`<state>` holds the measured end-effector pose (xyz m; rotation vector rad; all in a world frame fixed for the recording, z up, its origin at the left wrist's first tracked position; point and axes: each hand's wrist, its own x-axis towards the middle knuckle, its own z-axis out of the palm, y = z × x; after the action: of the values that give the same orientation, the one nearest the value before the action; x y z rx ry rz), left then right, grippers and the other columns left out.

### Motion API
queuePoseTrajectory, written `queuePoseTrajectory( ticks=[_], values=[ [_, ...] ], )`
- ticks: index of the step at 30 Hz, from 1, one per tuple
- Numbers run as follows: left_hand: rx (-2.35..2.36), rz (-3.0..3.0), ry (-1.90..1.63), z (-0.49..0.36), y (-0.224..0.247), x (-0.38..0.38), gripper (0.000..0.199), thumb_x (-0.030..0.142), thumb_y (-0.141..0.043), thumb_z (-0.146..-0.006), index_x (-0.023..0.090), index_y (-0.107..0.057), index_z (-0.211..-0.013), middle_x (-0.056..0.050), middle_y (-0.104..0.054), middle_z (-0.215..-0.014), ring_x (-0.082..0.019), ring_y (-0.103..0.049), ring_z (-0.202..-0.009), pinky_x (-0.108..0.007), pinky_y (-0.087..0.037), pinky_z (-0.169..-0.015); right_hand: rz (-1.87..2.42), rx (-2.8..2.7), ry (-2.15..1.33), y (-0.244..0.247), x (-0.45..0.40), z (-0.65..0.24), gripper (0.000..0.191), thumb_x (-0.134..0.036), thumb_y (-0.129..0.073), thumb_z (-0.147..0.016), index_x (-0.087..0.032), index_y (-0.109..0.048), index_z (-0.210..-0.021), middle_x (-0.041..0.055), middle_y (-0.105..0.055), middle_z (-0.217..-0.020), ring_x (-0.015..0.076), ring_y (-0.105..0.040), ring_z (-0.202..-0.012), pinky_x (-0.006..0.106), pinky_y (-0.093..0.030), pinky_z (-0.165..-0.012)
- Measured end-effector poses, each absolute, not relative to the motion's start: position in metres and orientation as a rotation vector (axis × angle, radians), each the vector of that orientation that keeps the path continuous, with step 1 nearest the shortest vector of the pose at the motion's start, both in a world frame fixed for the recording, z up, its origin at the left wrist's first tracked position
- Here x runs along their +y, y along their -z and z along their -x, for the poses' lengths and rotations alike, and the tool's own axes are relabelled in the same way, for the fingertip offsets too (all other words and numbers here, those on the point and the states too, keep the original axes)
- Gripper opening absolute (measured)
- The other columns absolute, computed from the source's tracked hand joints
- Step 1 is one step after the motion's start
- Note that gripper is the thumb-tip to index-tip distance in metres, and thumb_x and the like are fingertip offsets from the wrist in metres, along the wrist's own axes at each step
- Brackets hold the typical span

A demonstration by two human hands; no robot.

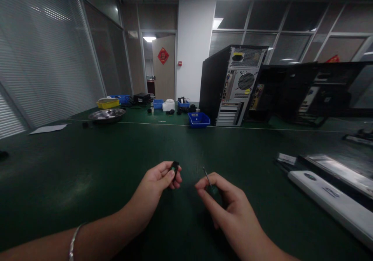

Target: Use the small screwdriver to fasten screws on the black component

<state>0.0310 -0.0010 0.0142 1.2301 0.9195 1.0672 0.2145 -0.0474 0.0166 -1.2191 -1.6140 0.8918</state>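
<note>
Between the thumb and fingers of my left hand (161,177) is a small black piece (175,166) with a green patch on it; its kind I cannot make out. My right hand (225,197) is closed around the dark green handle of a screwdriver (213,190). Its thin metal shaft points up and to the left, toward the black piece but apart from it. Both hands are above the dark green table (116,160), a short gap between them. Most of the screwdriver's handle is hidden by my fingers.
A white power strip (329,195) lies at the right beside a flat metallic device (344,171). Ahead stand a blue tray (198,120) and a black computer tower (215,82). A metal bowl (107,115) and a yellow basket (108,103) are at the far left.
</note>
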Motion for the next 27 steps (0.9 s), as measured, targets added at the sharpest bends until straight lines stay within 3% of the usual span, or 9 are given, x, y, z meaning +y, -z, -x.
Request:
queuePoseTrajectory(
  ticks=[4,8,13,19,23,27],
  values=[
    [0.865,-1.261,-1.02,-0.0345,-0.0157,-0.0036,0.02,0.026,-0.06,-0.086,0.012,-0.063,-0.101,-0.004,-0.067,-0.079,-0.018,-0.057,-0.071,-0.032,-0.043,-0.07,1.2,-1.58,-0.933,-0.0148,-0.0461,-0.2131,0.01,-0.024,-0.058,-0.088,-0.02,-0.063,-0.095,0.0029,-0.062,-0.084,0.0145,-0.056,-0.06,0.02,-0.044,-0.041],
    [0.804,-1.265,-0.968,-0.036,-0.0177,-0.0051,0.035,0.031,-0.063,-0.086,0.016,-0.053,-0.116,-0.005,-0.071,-0.082,-0.017,-0.059,-0.067,-0.032,-0.044,-0.068,1.096,-1.526,-1.013,-0.0118,-0.0447,-0.2133,0.025,-0.021,-0.054,-0.09,-0.023,-0.054,-0.115,0.0048,-0.061,-0.1,0.0189,-0.061,-0.081,0.021,-0.048,-0.046],
    [0.903,-1.295,-0.995,-0.0336,-0.0186,-0.0042,0.017,0.023,-0.061,-0.087,0.014,-0.067,-0.1,-0.003,-0.068,-0.081,-0.016,-0.058,-0.074,-0.029,-0.044,-0.072,1.112,-1.519,-1.066,-0.012,-0.0435,-0.2154,0.025,-0.022,-0.051,-0.093,-0.025,-0.052,-0.117,0.0037,-0.06,-0.104,0.0165,-0.058,-0.075,0.023,-0.049,-0.051],
    [0.902,-1.248,-1.051,-0.0309,-0.0109,-0.0019,0.019,0.023,-0.063,-0.088,0.015,-0.07,-0.104,-0.004,-0.071,-0.088,-0.016,-0.061,-0.08,-0.029,-0.045,-0.078,1.162,-1.606,-1.017,-0.0159,-0.0466,-0.2158,0.03,-0.019,-0.056,-0.089,-0.025,-0.061,-0.118,0.0048,-0.065,-0.105,0.0207,-0.063,-0.085,0.024,-0.05,-0.051],
    [0.771,-1.16,-1.008,-0.0326,-0.0113,-0.0035,0.027,0.015,-0.068,-0.082,0.015,-0.066,-0.108,-0.005,-0.075,-0.095,-0.018,-0.067,-0.088,-0.03,-0.047,-0.084,1.171,-1.613,-1.045,-0.0158,-0.0465,-0.2158,0.031,-0.018,-0.058,-0.086,-0.023,-0.066,-0.116,0.007,-0.068,-0.107,0.0214,-0.065,-0.081,0.024,-0.048,-0.046],
    [0.825,-1.193,-1.015,-0.0347,-0.0147,-0.0047,0.026,0.01,-0.065,-0.082,0.014,-0.065,-0.107,-0.003,-0.074,-0.088,-0.016,-0.066,-0.081,-0.028,-0.048,-0.079,1.188,-1.601,-1.062,-0.0134,-0.0436,-0.2162,0.032,-0.02,-0.059,-0.086,-0.023,-0.066,-0.117,0.0079,-0.068,-0.109,0.0212,-0.066,-0.079,0.023,-0.047,-0.044]
  ],
)
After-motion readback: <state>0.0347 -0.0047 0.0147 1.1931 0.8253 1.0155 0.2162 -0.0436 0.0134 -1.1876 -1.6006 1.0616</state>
